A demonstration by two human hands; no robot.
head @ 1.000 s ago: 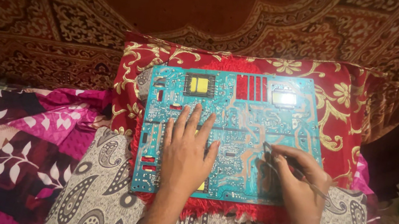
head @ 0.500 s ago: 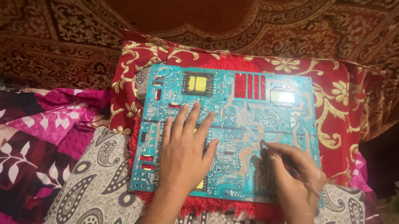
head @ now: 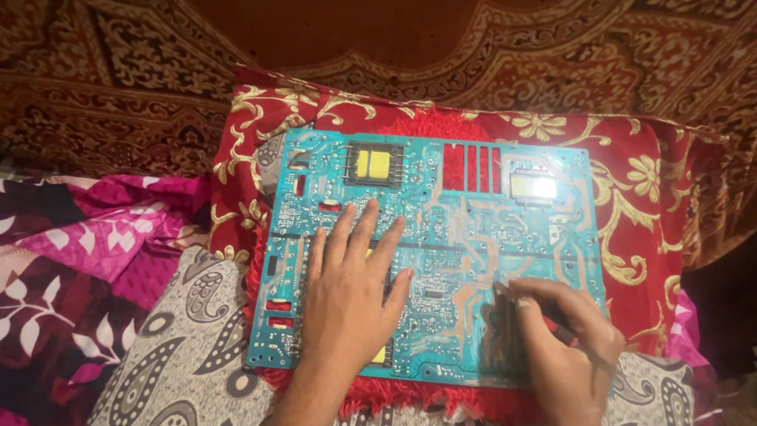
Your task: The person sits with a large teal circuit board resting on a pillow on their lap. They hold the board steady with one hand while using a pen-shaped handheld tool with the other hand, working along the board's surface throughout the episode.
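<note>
Blue circuit board (head: 454,245) on red cushion (head: 645,194), left hand (head: 348,289) spread flat, right hand (head: 560,348) pinching thin tool (head: 556,317).

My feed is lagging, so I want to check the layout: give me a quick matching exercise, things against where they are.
Things:
1. left hand
2. right hand
3. circuit board
4. red cushion

Places:
A. under the board
B. flat on the board's lower middle
C. lying on the cushion
D. at the board's right edge, pinching a thin tool

Pairs: 1-B, 2-D, 3-C, 4-A

Dim warm light, perhaps slight blur
</note>
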